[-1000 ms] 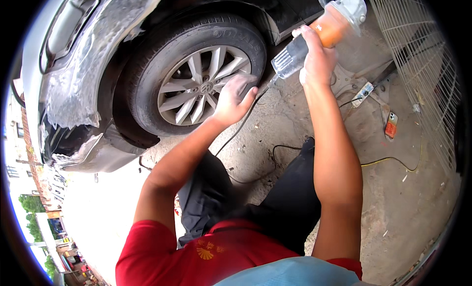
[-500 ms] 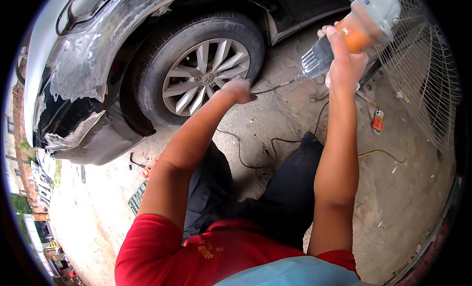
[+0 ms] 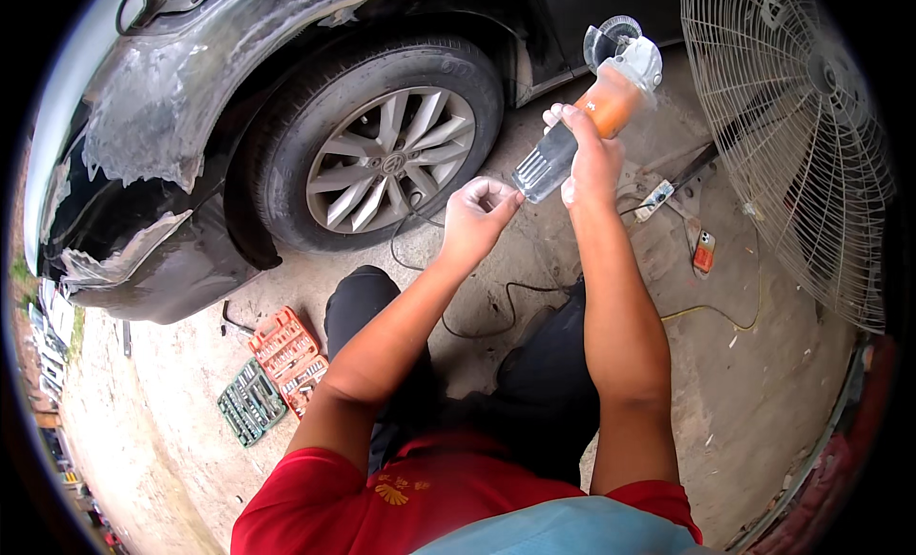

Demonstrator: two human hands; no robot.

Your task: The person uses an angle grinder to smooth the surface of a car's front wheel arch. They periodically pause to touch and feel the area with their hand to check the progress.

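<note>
An angle grinder (image 3: 613,101) with an orange body, a dark ribbed rear end and a round disc at its head is held up by my right hand (image 3: 593,164), whose fingers wrap round its middle. My left hand (image 3: 474,221) is closed in a pinch at the grinder's rear end, on the black power cord (image 3: 508,312) where it leaves the tool. The exact grip is partly hidden by the fingers. Behind my left hand is the car's wheel (image 3: 393,159), with a silver rim and dusty black tyre.
The car's fender (image 3: 153,116) is scraped and patched, with a torn bumper edge. A large wire-caged fan (image 3: 797,173) stands at the right. An open socket set (image 3: 286,350) lies at the left. A phone (image 3: 704,252) and a white power strip (image 3: 655,201) lie on the concrete.
The grinder and my right hand have moved left and down, bringing its disc into view. My left hand has come closer to the grinder's rear end. More of the socket set shows.
</note>
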